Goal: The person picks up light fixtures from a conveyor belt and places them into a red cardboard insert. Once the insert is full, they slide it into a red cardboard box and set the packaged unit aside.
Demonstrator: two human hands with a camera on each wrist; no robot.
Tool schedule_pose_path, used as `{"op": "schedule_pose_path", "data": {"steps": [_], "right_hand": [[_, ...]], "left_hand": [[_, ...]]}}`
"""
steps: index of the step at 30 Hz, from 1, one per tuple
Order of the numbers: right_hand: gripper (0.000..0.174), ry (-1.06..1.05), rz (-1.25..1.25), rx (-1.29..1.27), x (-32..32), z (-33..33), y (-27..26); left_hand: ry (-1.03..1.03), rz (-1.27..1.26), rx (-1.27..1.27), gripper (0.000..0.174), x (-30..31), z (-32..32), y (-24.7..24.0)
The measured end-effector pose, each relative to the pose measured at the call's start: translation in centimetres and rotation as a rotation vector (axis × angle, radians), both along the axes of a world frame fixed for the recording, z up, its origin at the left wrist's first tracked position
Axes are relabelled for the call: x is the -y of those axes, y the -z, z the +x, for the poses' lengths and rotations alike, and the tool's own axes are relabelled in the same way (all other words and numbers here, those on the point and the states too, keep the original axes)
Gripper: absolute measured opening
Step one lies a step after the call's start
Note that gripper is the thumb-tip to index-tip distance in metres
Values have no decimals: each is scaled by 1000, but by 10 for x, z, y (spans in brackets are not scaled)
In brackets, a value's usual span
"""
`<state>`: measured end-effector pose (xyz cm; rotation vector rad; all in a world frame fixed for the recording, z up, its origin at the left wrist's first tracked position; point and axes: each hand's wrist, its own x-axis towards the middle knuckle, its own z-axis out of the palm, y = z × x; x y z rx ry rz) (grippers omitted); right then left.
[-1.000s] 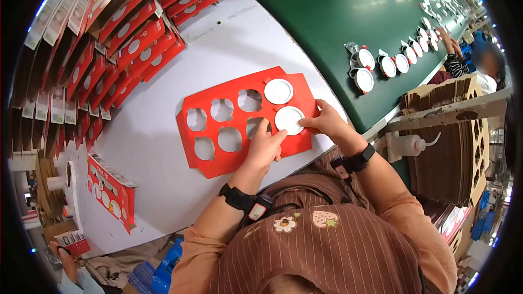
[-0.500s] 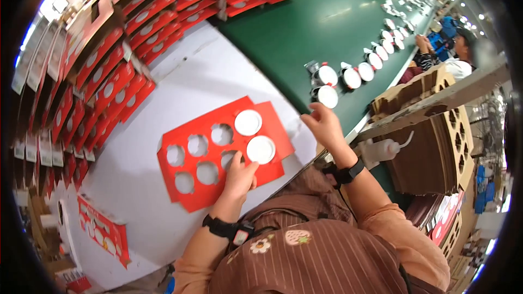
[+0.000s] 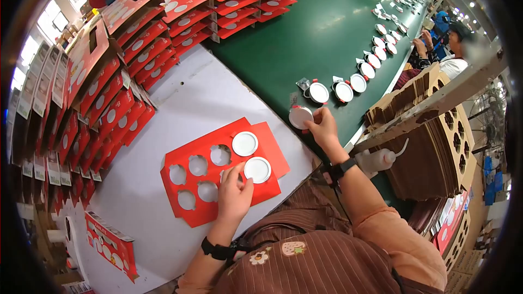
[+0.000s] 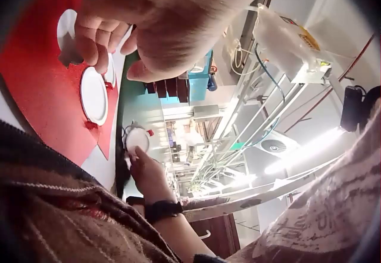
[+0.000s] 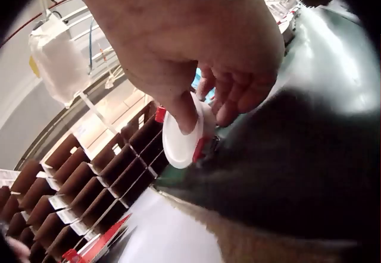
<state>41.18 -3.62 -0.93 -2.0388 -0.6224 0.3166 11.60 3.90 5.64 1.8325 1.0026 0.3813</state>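
Note:
A red cardboard insert (image 3: 275,141) with two rows of round cut-outs lies flat on the white table. Two round white downlights (image 3: 245,144) with red clips sit in its right-hand cut-outs. Over the insert, beside the nearer downlight (image 3: 257,170), my left hand (image 3: 234,198) hovers with relaxed, slightly bent fingers and holds nothing. My right hand (image 3: 325,132) pinches another downlight (image 3: 300,117) by its rim at the near corner of the green table. In the right wrist view, the thumb presses the white face of this downlight (image 5: 178,141), and fingers lie behind it.
More downlights (image 3: 344,92) stand in a line along the green table (image 3: 261,49). Stacked red boxes (image 3: 120,87) tower at the left. One red printed carton (image 3: 111,246) stands at the near left. Brown cardboard inserts (image 3: 414,147) and a white squeeze bottle (image 3: 376,160) are at the right.
My right hand has left the nearer downlight in the insert, reached right to the green table and taken hold of another downlight. My left hand has lifted slightly off the insert.

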Motion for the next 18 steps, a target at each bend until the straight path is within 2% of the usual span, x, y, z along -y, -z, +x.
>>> {"op": "schedule_pose_path", "data": {"steps": [1,2,3,5,6,9,10,12,13,15,18], "right_hand": [[33,-49,46,4,0,-13,-6],[29,-108,99,-127,2,-35,-35],[30,-180,75,33,5,-49,-45],[30,-318,120,103,11,-74,-65],[30,-403,159,137,14,-83,-72],[31,-554,219,160,21,-106,-87],[32,-604,252,167,23,-111,-89],[33,-682,285,124,27,-115,-94],[33,-689,284,120,29,-115,-98],[34,-777,258,-46,30,-116,-105],[34,-821,246,-94,29,-118,-103]], "left_hand": [[-10,2,-7,49,-1,4,0],[37,97,67,51,-2,9,0],[85,192,137,53,-3,12,-1],[147,273,291,57,-6,22,-7],[178,362,279,59,-7,24,-11],[241,470,337,49,-11,24,-26],[233,469,330,49,-12,20,-29],[315,132,389,46,-14,9,-36],[307,130,386,46,-15,4,-44],[402,118,296,44,-15,-5,-58],[398,121,348,42,-15,-12,-47]]}}
